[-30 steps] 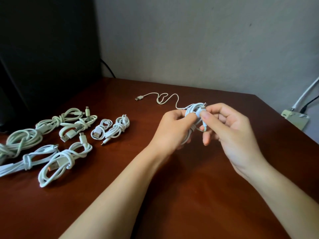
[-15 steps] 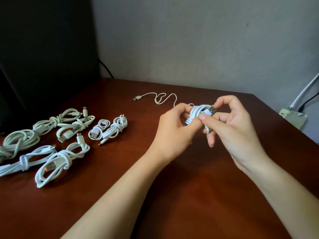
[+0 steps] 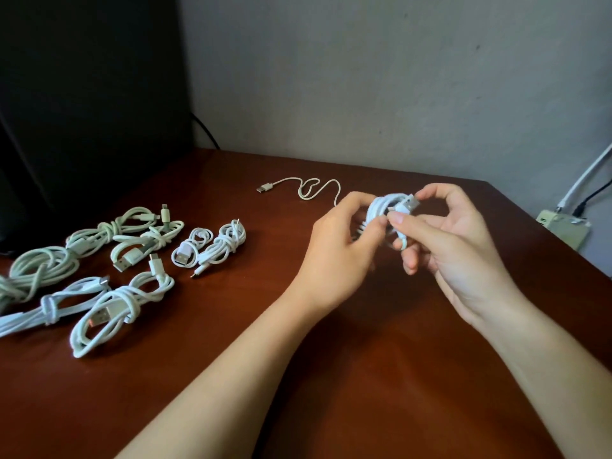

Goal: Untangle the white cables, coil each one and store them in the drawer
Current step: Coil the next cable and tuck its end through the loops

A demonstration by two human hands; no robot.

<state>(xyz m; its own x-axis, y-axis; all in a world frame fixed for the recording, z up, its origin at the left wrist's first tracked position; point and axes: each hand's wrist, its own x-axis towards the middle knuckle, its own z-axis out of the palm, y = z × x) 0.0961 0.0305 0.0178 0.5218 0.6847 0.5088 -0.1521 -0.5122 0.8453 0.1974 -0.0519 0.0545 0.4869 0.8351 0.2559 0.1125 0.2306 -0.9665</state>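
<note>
held coil (image 3: 381, 208) over table (image 3: 231, 342) | left hand (image 3: 341, 250) at its left, right hand (image 3: 457, 246) at its right | coiled cables (image 3: 122, 306) well left | loose cable (image 3: 308, 190) behind-left | power strip (image 3: 563, 228) far right

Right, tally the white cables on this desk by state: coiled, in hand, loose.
Coiled bundles lying on the table: 7
Held coil, gripped by the left hand and right hand: 1
Loose length on the table: 1
Total: 9, or 8 cables if the loose length joins the held coil; the left hand hides that.
</note>
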